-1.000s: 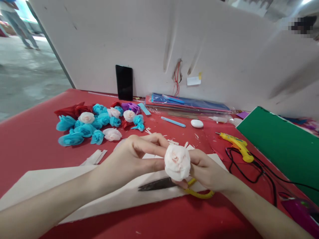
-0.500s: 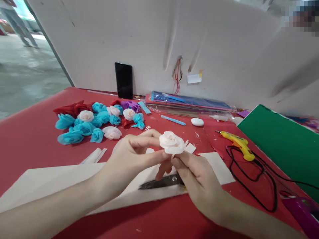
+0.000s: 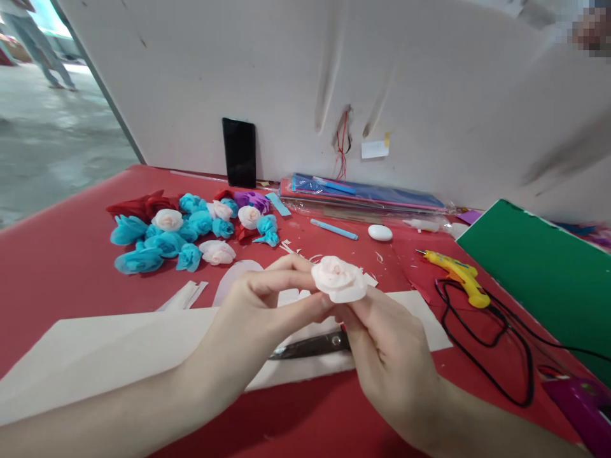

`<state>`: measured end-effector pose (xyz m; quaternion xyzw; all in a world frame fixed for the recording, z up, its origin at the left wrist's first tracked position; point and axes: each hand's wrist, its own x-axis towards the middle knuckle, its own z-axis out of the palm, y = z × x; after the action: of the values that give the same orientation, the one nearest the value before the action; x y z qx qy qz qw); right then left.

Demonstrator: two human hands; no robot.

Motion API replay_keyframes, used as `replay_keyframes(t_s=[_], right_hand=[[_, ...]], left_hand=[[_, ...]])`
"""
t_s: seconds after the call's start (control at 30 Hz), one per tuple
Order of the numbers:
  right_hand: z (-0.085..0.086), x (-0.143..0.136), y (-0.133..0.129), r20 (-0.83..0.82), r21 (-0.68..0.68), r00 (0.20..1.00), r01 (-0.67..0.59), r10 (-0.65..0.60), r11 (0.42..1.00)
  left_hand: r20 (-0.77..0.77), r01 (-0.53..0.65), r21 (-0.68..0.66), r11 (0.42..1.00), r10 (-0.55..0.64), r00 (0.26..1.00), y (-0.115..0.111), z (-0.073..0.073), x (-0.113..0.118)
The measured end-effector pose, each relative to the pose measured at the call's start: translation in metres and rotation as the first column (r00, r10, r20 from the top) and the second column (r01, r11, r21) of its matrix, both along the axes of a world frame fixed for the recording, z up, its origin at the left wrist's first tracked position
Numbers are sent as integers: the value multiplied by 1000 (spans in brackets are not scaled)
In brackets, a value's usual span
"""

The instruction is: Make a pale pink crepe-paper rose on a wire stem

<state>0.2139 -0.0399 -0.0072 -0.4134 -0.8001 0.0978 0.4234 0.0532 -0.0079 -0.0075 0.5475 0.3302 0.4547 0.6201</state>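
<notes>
A pale pink paper rose [image 3: 338, 277] is held up between my two hands, its bloom facing up toward me. My left hand [image 3: 267, 302] pinches the flower's left side and underside between thumb and fingers. From the right, my right hand [image 3: 382, 343] closes on its base, just below the petals. Beneath the hands, dark scissors [image 3: 312, 346] lie on a long sheet of white paper [image 3: 114, 343], their handles hidden behind my right hand. A rounded pale piece [image 3: 231, 280] shows behind my left hand.
Blue flowers [image 3: 165, 243], with red, purple and pale pink ones, cluster on the red table [image 3: 52, 261] at back left. A phone [image 3: 239, 152] leans on the wall. A yellow glue gun [image 3: 461, 277] with black cable and a green board [image 3: 539, 280] are at right.
The rose has shifted slightly right and tilted, showing a wider lower petal. My left fingers below it have drawn in, and my right hand has moved a little to the right.
</notes>
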Motion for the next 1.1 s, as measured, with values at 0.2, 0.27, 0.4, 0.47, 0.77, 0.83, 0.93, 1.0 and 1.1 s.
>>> replay_keyframes(t_s=[0.2,0.27,0.4,0.47,0.77,0.83,0.93,1.0,1.1], right_hand=[[16,6,2,-537,-570,830,-489,151,660],[13,6,6,-680,-564,718,-642,148,520],[-1,7,11,-847,-435,516,-812,129,389],[-5,8,12,-877,-401,465,-848,124,347],[-11,6,16,-950,-291,304,-945,77,148],[-12,5,16,-956,-278,288,-952,62,129],[-12,4,15,-950,-302,310,-943,41,140],[-8,4,13,-931,-342,359,-921,68,184],[1,5,8,-828,-467,535,-824,170,320]], left_hand=[[76,279,-80,957,-273,959,7,-4,-3],[100,322,-93,942,-313,944,9,-3,-3],[154,390,-115,914,-371,916,10,0,-2],[192,419,-129,899,-392,900,9,0,-3],[346,402,-231,886,-312,885,5,-5,1],[349,397,-249,883,-301,887,5,-4,2],[349,399,-261,879,-299,888,3,-4,3],[332,408,-261,875,-315,889,2,-4,2],[287,374,-256,891,-299,910,0,-4,0]])
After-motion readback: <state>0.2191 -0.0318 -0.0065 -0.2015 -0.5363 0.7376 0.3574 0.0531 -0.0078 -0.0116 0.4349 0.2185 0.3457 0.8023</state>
